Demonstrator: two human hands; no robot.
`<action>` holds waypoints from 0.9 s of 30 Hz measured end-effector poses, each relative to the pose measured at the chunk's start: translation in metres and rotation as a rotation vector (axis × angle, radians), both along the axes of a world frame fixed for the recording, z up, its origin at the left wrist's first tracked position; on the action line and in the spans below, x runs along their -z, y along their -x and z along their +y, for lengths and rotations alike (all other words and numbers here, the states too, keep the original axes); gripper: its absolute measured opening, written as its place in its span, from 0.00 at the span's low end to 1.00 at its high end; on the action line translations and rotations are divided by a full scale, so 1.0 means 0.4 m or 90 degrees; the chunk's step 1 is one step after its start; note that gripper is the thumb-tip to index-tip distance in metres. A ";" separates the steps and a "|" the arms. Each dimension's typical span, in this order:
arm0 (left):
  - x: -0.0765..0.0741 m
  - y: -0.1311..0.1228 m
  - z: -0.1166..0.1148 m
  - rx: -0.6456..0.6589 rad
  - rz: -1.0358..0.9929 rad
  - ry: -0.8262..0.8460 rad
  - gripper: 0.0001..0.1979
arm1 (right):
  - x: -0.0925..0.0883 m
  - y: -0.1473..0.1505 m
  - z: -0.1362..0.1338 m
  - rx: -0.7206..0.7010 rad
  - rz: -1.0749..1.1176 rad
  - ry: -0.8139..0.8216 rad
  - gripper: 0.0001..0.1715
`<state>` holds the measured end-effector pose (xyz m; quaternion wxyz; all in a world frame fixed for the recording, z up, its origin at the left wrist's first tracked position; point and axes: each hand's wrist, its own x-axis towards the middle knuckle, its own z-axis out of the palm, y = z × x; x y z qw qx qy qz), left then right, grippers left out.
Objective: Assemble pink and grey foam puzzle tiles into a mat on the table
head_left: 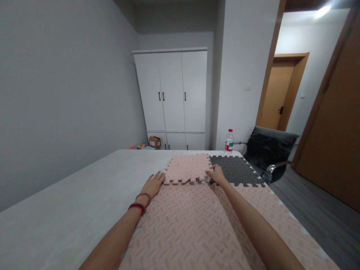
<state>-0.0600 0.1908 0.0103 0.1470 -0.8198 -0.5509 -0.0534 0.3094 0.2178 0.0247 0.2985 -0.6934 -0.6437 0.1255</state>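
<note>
Pressing down w/ both hands at the far end of the desk: left hand point(153, 183) lies flat, fingers spread and together-ish, palm on the desk surface right at the left edge of a small pink foam tile point(188, 168), touching its near-left corner, gripping nothing. Two bands, red and dark, sit on that wrist. Right hand point(216, 174) is at the tile's near-right corner, thumb and fingers pinched on the toothed edge where it meets the dark grey foam tile point(236, 170); can't tell how hard it's clamped, fingertips partly hidden. Pink tile lies toward the far edge of the desk, mid-width, its near edge looks slightly raised and overlapping the row below, so prob. not yet locked in. Grey tile is just beside it on the right, near the desk's far-right corner, teeth appear meshed w/ the pink one along their shared side. Nearer the person, large pink tiles point(185, 221) cover the middle and right side of the desk up to the near edge, seemingly already joined flat. Judging progress: most of the mat is laid, approx. the far row is in hand, near seam of the small pink tile left to seat. Left part of the white desk point(70, 195) is bare of tiles. Water bottle point(229, 141) stands at the far edge, beyond the grey tile. Black chair point(270, 152) off the far-right corner; white wardrobe point(171, 97) behind.
</note>
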 end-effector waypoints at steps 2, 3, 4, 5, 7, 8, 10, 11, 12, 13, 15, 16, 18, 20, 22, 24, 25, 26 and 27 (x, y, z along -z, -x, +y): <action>-0.003 -0.004 0.002 0.010 0.002 0.012 0.19 | 0.011 -0.012 -0.011 -0.005 0.003 -0.010 0.26; -0.005 -0.005 0.003 0.012 0.004 0.020 0.19 | 0.019 -0.015 -0.018 -0.009 0.003 -0.009 0.25; -0.008 -0.007 0.004 0.013 0.006 0.028 0.19 | 0.028 -0.016 -0.025 -0.012 0.003 -0.005 0.24; -0.012 -0.008 0.005 0.014 0.010 0.039 0.19 | 0.038 -0.015 -0.031 -0.015 0.001 -0.001 0.22; -0.022 -0.008 0.006 0.020 0.021 0.065 0.18 | 0.053 -0.014 -0.039 -0.022 -0.002 0.002 0.20; -0.029 -0.008 0.007 0.023 0.029 0.079 0.17 | 0.058 -0.014 -0.041 -0.026 -0.004 0.002 0.20; -0.044 -0.009 0.009 0.025 0.046 0.107 0.15 | 0.064 -0.017 -0.044 -0.040 -0.007 0.001 0.19; -0.052 -0.010 0.010 0.022 0.055 0.120 0.15 | 0.065 -0.019 -0.045 -0.049 -0.009 0.001 0.18; -0.060 -0.011 0.013 0.016 0.063 0.132 0.14 | 0.065 -0.022 -0.046 -0.060 -0.012 -0.001 0.18; -0.068 -0.014 0.016 0.005 0.070 0.142 0.14 | 0.065 -0.026 -0.049 -0.070 -0.016 -0.004 0.17; -0.081 -0.024 0.023 -0.027 0.079 0.152 0.14 | 0.066 -0.030 -0.055 -0.088 -0.026 -0.012 0.17; -0.085 -0.031 0.027 -0.045 0.081 0.152 0.15 | 0.068 -0.032 -0.058 -0.094 -0.032 -0.017 0.18; -0.087 -0.049 0.033 -0.084 0.081 0.144 0.15 | 0.071 -0.032 -0.063 -0.102 -0.044 -0.024 0.18; -0.082 -0.069 0.035 -0.118 0.076 0.127 0.16 | 0.076 -0.029 -0.066 -0.104 -0.058 -0.029 0.18; -0.071 -0.086 0.032 -0.144 0.069 0.107 0.17 | 0.079 -0.025 -0.070 -0.103 -0.074 -0.032 0.19; -0.060 -0.099 0.025 -0.163 0.059 0.085 0.18 | 0.079 -0.022 -0.075 -0.097 -0.093 -0.035 0.19; -0.054 -0.104 0.022 -0.173 0.054 0.076 0.18 | 0.078 -0.020 -0.079 -0.095 -0.103 -0.036 0.20; -0.049 -0.106 0.019 -0.183 0.050 0.069 0.19 | 0.075 -0.019 -0.083 -0.094 -0.113 -0.036 0.20; -0.044 -0.108 0.017 -0.192 0.045 0.065 0.19 | 0.070 -0.019 -0.087 -0.095 -0.123 -0.036 0.19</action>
